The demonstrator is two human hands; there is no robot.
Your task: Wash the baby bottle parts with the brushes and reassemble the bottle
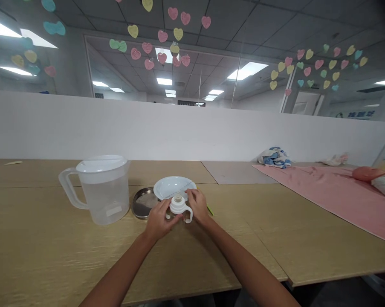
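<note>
A baby bottle (178, 205) with a white collar, a clear nipple and two white side handles stands upright between my hands. My left hand (160, 220) is closed on its left side, fingers and thumb around the lower part. Beside its upper right side is my right hand (197, 204), fingers curled near the rim of a white bowl (163, 187); a thin clear item seems to be at its fingertips, too small to make out. The bowl rests just behind the bottle. A round metal tray (141, 204) lies left of the bowl, partly under it.
A large translucent lidded pitcher (107, 196) stands at the left, its handle pointing left. Some green item (210, 210) lies by my right wrist. A pink cloth (333, 187) covers the right side, with a bunched blue and white cloth (275, 157) by the wall.
</note>
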